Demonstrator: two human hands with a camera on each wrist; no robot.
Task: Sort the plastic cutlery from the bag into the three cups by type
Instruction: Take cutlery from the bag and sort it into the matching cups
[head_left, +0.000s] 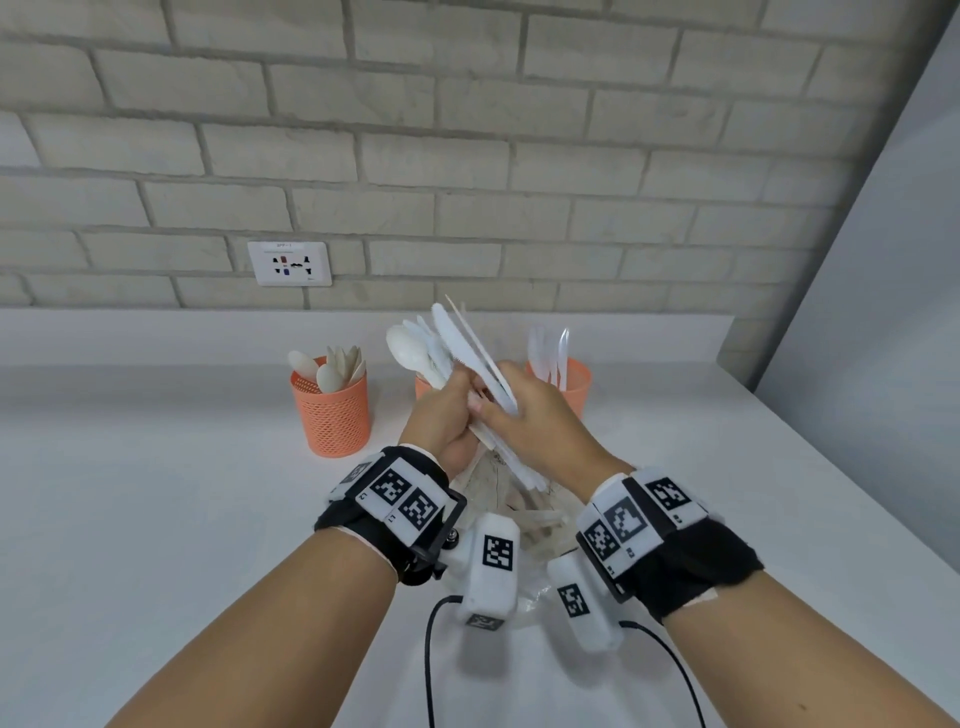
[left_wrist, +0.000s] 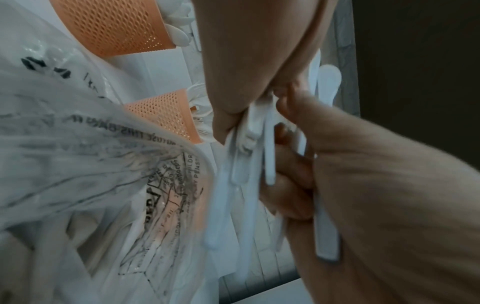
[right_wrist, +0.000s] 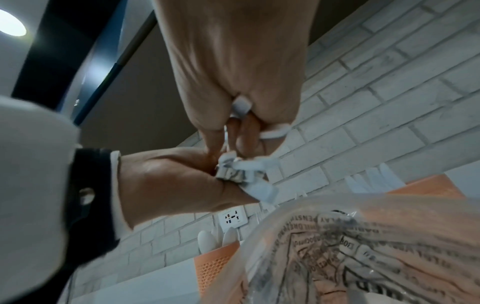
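Over the bag, both hands hold one bundle of white plastic cutlery (head_left: 441, 343), spoons and serrated knives fanned upward. My left hand (head_left: 457, 400) grips the handles (left_wrist: 270, 156) in a fist. From the right, my right hand (head_left: 498, 405) closes its thumb and fingers on pieces of the same bundle; the handle ends (right_wrist: 244, 174) stick out below. The clear printed bag (head_left: 511, 499) lies between my wrists with more cutlery in it. Three orange mesh cups stand behind: the left cup (head_left: 332, 410) holds spoons, the middle cup (head_left: 423, 387) is mostly hidden, and the right cup (head_left: 571, 384) holds white pieces.
The white counter (head_left: 156, 467) runs back to a brick wall with a socket plate (head_left: 289, 263). A grey wall (head_left: 883, 312) closes the right side. Black cables (head_left: 428, 665) hang from the wrist cameras near the counter's front.
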